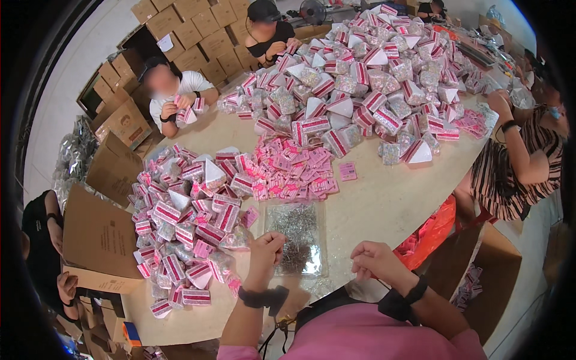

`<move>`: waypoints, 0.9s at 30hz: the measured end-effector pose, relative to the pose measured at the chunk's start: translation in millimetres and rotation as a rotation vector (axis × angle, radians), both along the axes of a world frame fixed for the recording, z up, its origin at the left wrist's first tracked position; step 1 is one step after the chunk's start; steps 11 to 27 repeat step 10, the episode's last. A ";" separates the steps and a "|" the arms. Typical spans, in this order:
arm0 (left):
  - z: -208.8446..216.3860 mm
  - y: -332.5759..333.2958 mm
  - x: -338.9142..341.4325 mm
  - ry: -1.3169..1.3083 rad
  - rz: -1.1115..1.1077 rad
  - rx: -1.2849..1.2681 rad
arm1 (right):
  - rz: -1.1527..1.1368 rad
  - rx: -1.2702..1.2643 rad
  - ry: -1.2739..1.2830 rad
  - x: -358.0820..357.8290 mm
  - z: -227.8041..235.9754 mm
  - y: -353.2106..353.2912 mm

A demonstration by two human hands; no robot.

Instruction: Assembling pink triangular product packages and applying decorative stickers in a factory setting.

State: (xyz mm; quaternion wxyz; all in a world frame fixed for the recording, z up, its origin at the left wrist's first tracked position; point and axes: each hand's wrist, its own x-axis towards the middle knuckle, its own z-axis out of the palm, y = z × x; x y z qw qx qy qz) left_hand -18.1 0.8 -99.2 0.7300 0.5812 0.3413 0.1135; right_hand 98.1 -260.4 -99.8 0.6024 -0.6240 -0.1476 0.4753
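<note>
My left hand is closed, fingertips pressed together, beside the left edge of a clear shallow tray. Whatever it may hold is too small to tell. Many thin silvery wire-like pieces lie tangled in the tray. To the tray's right, my right hand is held above the table's near edge with its fingers curled into a pinch. Below it shows a pale translucent piece; I cannot tell whether the fingers hold it. Just beyond the tray lies a pile of pink printed cards, with one loose card at its right.
Heaps of filled clear packets with pink-and-white tops lie at left and across the far table. An open cardboard box stands at left. At right are a red plastic bag and another box. Several co-workers surround the table.
</note>
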 end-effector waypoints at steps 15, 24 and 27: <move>-23.3 4.7 -9.5 0.144 -0.151 1.036 | 0.110 0.002 -0.023 -5.5 3.5 24.6; -23.3 4.7 -9.5 0.144 -0.151 1.036 | 0.110 0.002 -0.023 -5.5 3.5 24.6; -23.3 4.7 -9.5 0.144 -0.151 1.036 | 0.110 0.002 -0.023 -5.5 3.5 24.6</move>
